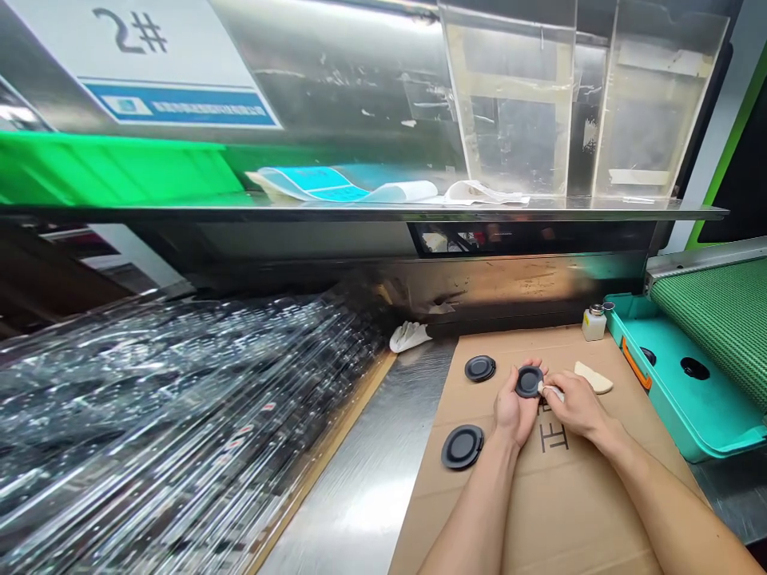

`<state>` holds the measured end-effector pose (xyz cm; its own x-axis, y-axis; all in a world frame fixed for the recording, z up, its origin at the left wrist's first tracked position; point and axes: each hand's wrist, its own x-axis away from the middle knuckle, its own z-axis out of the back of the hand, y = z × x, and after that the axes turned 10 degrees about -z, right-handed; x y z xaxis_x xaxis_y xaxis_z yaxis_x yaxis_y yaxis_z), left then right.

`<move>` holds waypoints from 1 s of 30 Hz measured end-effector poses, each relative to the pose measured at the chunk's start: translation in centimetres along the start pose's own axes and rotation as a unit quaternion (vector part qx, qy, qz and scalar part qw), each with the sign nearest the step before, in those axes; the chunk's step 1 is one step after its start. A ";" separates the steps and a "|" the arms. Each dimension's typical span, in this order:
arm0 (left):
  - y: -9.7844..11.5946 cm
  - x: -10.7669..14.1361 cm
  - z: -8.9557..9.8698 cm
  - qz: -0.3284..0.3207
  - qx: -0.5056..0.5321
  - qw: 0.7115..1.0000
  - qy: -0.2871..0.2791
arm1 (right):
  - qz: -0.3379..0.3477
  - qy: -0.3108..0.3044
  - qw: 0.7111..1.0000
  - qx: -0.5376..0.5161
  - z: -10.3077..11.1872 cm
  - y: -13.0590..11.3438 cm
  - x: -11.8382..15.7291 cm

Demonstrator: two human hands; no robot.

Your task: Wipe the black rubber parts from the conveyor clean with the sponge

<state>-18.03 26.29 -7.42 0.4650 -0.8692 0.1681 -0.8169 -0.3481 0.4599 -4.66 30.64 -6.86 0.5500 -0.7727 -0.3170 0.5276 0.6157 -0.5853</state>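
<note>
In the head view, my left hand (512, 409) holds a round black plastic lid-like disc (528, 382) with a raised rim, its recessed face turned up. My right hand (576, 406) pinches a small white piece (552, 391), perhaps cloth, against the right edge of that disc; its exact kind is hard to make out. Just beyond my right hand lies a cream half-round pad (594, 378). Two more places on the cardboard sheet (575, 503) hold similar black discs: an upper group (480, 368) and a lower group (462, 447), both left of my hands.
A small white bottle (594, 323) stands at the cardboard's far edge. To the right, a teal bin (671, 399) holds black discs beneath a green conveyor belt (725, 311). Clear plastic wrapping (180, 431) covers the left side. A metal shelf (383, 212) crosses above.
</note>
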 end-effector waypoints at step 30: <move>-1.3 -0.5 1.2 -0.059 -0.058 0.996 -0.043 | -0.009 0.005 1.000 0.010 -1.1 -0.2 0.2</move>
<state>-17.62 26.76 -9.19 0.5211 -0.8528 0.0344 -0.7112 -0.4116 0.5699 -5.40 30.21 -7.61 0.5340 -0.7852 -0.3137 0.5510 0.6045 -0.5753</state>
